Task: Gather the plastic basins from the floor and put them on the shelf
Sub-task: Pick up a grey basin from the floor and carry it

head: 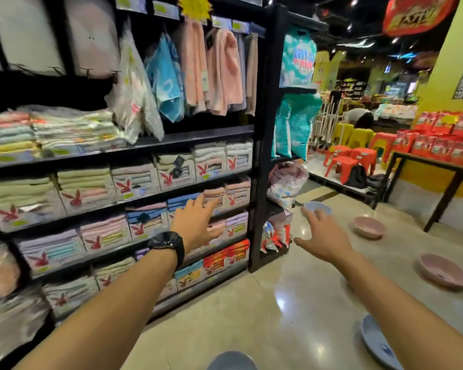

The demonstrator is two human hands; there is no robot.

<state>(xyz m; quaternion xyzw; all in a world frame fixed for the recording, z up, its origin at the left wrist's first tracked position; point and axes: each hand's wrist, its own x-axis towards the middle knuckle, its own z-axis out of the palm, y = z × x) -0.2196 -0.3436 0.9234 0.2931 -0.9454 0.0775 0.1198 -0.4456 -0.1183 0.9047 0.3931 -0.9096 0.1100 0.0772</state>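
Note:
Several plastic basins lie on the shiny floor. A blue basin (317, 207) sits far ahead by the shelf end, partly behind my right hand. A pink basin (369, 227) lies beyond it to the right, and a second pink basin (443, 272) is nearer. Another blue basin (377, 341) shows at the lower right under my forearm. My left hand (195, 224), with a black watch on the wrist, is stretched forward with spread fingers and holds nothing. My right hand (322, 236) also reaches forward, fingers spread and empty.
A black shelf unit (259, 156) full of packed towels fills the left side. A black-legged table (439, 166) with red packs stands at the right. Red and yellow plastic stools (344, 164) sit farther back, with a person bent over behind them.

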